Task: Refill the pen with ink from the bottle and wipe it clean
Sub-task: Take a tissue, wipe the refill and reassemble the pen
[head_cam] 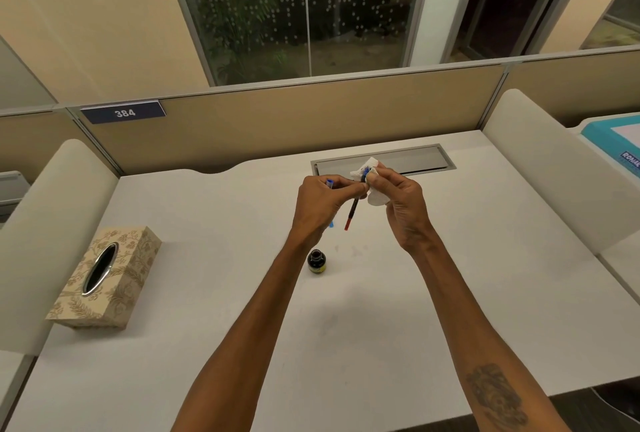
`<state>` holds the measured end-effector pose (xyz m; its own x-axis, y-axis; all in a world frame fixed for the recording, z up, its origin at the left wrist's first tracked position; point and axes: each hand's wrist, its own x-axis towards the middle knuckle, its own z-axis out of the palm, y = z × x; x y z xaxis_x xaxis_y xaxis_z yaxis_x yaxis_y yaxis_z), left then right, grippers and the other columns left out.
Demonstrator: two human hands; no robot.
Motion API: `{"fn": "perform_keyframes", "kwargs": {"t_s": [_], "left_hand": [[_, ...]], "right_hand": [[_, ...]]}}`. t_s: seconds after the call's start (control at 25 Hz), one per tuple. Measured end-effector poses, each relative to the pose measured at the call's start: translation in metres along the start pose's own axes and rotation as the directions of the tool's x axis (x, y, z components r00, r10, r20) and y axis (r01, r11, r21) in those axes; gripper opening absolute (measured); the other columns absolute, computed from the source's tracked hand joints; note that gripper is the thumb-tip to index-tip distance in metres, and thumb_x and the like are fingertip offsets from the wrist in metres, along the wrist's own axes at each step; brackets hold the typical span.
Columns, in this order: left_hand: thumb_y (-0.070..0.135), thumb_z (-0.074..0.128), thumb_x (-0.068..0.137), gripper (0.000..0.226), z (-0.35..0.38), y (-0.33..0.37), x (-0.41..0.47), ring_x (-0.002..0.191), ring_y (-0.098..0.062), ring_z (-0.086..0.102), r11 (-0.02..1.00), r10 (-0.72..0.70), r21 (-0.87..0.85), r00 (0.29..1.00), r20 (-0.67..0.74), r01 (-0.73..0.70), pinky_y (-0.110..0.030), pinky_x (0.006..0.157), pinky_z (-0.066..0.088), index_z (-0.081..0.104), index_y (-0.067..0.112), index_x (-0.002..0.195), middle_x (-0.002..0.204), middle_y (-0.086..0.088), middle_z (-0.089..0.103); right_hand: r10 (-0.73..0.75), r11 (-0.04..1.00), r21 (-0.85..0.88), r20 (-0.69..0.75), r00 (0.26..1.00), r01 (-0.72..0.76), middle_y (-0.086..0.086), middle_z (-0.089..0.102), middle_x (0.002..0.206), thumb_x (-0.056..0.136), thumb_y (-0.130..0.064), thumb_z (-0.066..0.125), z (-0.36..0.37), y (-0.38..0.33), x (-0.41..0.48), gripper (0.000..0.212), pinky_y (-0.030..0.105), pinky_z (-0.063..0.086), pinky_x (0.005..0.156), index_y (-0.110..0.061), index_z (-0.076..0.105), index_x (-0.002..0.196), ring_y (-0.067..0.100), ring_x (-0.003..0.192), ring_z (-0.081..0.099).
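My left hand [323, 204] is raised over the desk, pinching a thin dark pen refill [354, 208] with a red lower end; a blue pen part [329, 183] also sticks out of this fist. My right hand [398, 204] holds a crumpled white tissue [374, 197] wrapped around the refill's upper tip, where blue ink shows. A small dark ink bottle [316, 260] with a yellow label stands open on the white desk [450, 293], below and between my hands.
A patterned beige tissue box [107, 279] lies at the left of the desk. A grey cable flap [415, 159] is set into the desk behind my hands. Padded dividers flank both sides, and a partition with a "384" plate [124, 112] closes the back.
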<state>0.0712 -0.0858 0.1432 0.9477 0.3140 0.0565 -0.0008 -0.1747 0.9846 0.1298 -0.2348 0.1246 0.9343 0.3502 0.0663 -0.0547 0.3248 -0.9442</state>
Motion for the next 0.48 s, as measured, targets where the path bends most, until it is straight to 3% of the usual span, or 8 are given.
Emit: {"fn": "perform_keyframes", "kwargs": {"t_s": [0.24, 0.48], "left_hand": [[0.033, 0.082, 0.078, 0.012, 0.0018, 0.0006, 0.0017, 0.068, 0.001, 0.069, 0.999, 0.019, 0.034, 0.999, -0.034, -0.018, -0.008, 0.063, 0.052, 0.076, 0.023, 0.081, 0.071, 0.011, 0.074], [0.032, 0.082, 0.078, 0.012, 0.004, 0.0009, 0.003, 0.059, 0.006, 0.064, 0.997, 0.013, 0.077, 0.998, -0.067, -0.008, -0.006, 0.057, 0.05, 0.072, 0.025, 0.076, 0.066, 0.012, 0.07]], "right_hand": [[-0.03, 0.999, -0.034, -0.038, 0.999, 0.029, 0.012, 0.069, 0.119, 0.088, -0.01, 0.07, 0.0002, 0.0061, 0.005, 0.016, 0.043, 0.037, 0.109, -0.012, 0.077, 0.101, 0.033, 0.133, 0.049], [-0.018, 0.999, -0.03, -0.059, 0.998, 0.017, 0.01, 0.07, 0.119, 0.086, -0.012, 0.072, 0.0037, 0.0057, 0.0045, 0.018, 0.028, 0.043, 0.095, -0.01, 0.077, 0.103, 0.02, 0.13, 0.053]]}}
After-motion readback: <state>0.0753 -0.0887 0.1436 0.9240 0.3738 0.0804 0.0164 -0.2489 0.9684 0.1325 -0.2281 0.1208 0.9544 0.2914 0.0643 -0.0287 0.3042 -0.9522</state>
